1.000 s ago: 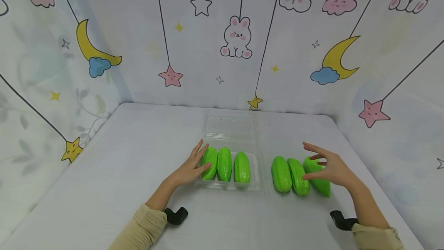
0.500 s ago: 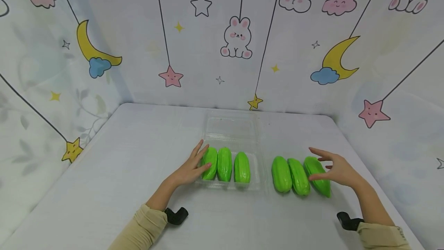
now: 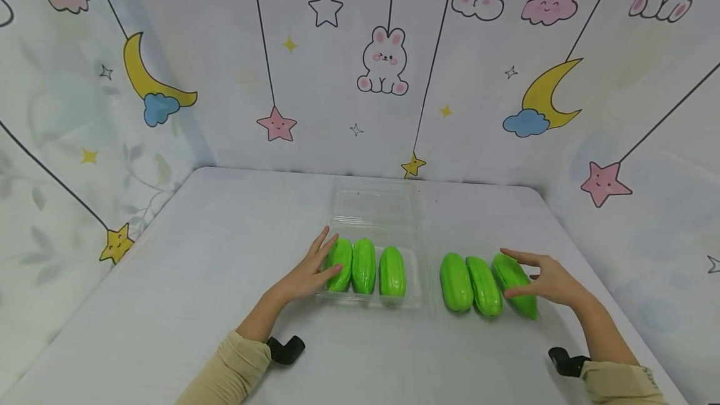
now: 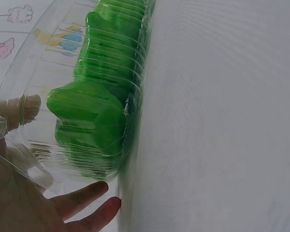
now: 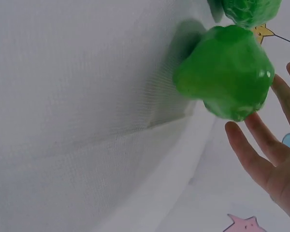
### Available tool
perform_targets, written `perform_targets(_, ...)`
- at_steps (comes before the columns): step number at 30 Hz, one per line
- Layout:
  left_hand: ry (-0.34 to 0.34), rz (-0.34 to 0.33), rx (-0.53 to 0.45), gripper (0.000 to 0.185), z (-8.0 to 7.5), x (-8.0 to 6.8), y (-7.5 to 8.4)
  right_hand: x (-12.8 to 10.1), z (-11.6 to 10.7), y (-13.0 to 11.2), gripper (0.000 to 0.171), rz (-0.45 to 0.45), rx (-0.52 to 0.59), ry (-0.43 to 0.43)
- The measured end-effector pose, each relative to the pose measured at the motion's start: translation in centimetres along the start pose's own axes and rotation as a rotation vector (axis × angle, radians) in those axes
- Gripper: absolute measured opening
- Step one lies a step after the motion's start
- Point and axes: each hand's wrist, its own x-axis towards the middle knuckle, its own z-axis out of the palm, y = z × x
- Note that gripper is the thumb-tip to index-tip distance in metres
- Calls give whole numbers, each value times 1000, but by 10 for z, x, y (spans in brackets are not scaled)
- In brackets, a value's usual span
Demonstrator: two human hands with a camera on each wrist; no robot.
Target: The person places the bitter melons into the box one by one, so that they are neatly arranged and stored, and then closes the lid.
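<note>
A clear hinged plastic box [image 3: 413, 280] lies with its lid back, holding three glossy green gourd-like vegetables [image 3: 364, 266] side by side. My left hand [image 3: 306, 275] rests against the box's left side, fingers spread and fairly straight. Through the plastic in the left wrist view, the green pieces [image 4: 92, 106] show beside that hand. To the right of the box lie three more green gourd-like pieces [image 3: 457, 282]. My right hand [image 3: 554, 280] spans the rightmost gourd-like piece [image 3: 513, 270], thumb and fingers apart. In the right wrist view, its fingertips meet or nearly meet the piece [image 5: 227, 72].
The box's open lid [image 3: 374, 202] lies flat behind its base. A white cloth covers the table [image 3: 236, 224], and a patterned curtain [image 3: 337, 80] hangs along the back and sides. Black wrist mounts [image 3: 285, 350] stick out below both hands.
My right hand has shifted right and lowered around the rightmost green gourd-like piece, its spread narrowing slightly. The left hand and the box have stayed in place.
</note>
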Motion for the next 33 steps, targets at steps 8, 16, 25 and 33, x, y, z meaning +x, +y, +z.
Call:
perform_targets(8, -6, -4, 1, 68, 0, 0, -1, -2, 3, 3, 83, 75, -16, -9)
perform_targets(16, -9, -9, -3, 68, 0, -1, -1, -2, 4, 10, 86, 55, -21, -7)
perform_targets(25, -7, -1, 5, 68, -1, -1, -2, -4, 2, 9, 91, 85, 0, -11)
perform_targets(33, -3, 1, 5, 67, 0, 0, -2, -3, 5, 11, 91, 80, 2, 27)
